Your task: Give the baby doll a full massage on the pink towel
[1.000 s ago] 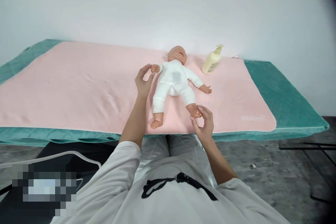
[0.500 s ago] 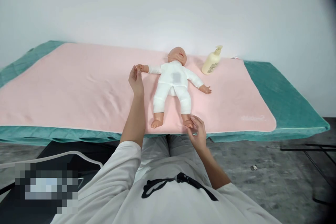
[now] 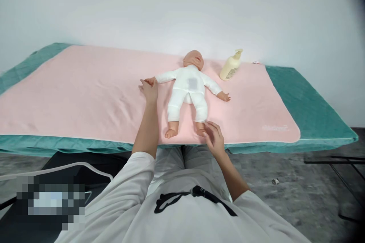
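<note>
A baby doll [image 3: 182, 83] in a white suit lies on its back on a pink mat [image 3: 85, 95], its legs towards me and its arms spread. My left hand [image 3: 150, 92] is closed on the doll's hand at the left, which my fingers partly cover. Beside the doll's foot [image 3: 200, 129] on the right is my right hand [image 3: 216, 139], with fingers apart and curved; the fingertips are at the foot's outer side, and I cannot tell how firmly they touch it.
A pale yellow pump bottle [image 3: 229, 68] stands on the mat right of the doll's head. Under the mat is a green quilted cover [image 3: 308, 102], against a white wall [image 3: 182, 7]. A dark seat or bag with a pale strap [image 3: 82, 164] is at lower left.
My left hand has come slightly nearer to me, drawing the doll's left-side arm down a little and folding further round its hand. The doll's foot by my right hand has shifted slightly left.
</note>
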`<act>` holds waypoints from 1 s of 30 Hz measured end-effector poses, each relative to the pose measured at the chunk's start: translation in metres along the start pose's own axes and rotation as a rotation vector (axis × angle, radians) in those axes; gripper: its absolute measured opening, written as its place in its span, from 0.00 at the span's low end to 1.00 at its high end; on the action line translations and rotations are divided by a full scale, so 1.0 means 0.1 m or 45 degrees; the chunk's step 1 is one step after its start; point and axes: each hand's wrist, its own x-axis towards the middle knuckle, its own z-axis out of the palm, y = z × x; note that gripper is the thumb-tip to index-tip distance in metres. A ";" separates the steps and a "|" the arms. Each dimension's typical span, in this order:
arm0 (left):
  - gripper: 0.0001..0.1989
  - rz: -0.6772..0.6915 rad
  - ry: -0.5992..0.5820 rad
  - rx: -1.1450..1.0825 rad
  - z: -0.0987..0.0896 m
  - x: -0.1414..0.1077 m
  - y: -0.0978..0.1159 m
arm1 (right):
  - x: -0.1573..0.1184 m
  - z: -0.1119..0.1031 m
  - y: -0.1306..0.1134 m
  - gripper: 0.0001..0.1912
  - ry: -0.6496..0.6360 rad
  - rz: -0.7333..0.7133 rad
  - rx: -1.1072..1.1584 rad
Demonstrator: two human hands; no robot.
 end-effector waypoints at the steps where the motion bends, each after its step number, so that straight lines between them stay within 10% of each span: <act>1: 0.42 -0.082 0.025 0.020 0.00 -0.01 0.02 | 0.06 -0.02 0.03 0.19 -0.046 0.003 0.016; 8: 0.43 -0.361 0.135 0.151 0.04 -0.07 0.25 | 0.50 -0.01 0.31 0.19 -0.025 0.151 0.090; 20: 0.26 0.182 0.232 0.058 0.01 -0.25 0.63 | 1.34 0.38 0.85 0.26 -0.409 0.352 -0.432; 30: 0.19 0.192 0.310 0.056 0.04 -0.30 0.66 | 1.80 0.70 1.13 0.28 -0.451 0.432 -0.478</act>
